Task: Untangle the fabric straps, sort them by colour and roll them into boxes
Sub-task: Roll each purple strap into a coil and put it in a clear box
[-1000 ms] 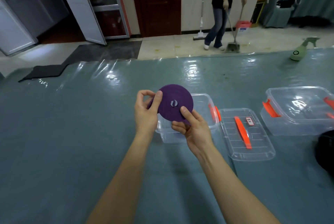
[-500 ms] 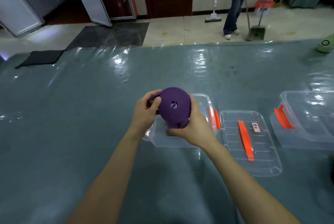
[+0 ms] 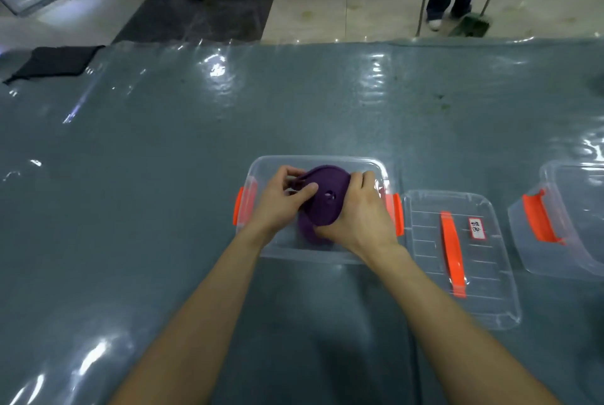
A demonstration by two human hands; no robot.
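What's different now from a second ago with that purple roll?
The left hand and right hand have lowered the purple rolled fabric strap and tipped it into the clear plastic box with orange latches. Neither let go. The clear lid with the orange handle stays flat beside the box.

Both hands hold a rolled purple strap (image 3: pixel 327 195) over an open clear box (image 3: pixel 318 164) with orange latches. The left hand (image 3: pixel 282 202) pinches the roll's left edge; the right hand (image 3: pixel 358 215) curls around its right side. Just right of the box lies a clear lid (image 3: pixel 483 300) with an orange handle, then a second clear box (image 3: pixel 555 260). All sit on a grey-green surface (image 3: pixel 163 192) under glossy plastic film.
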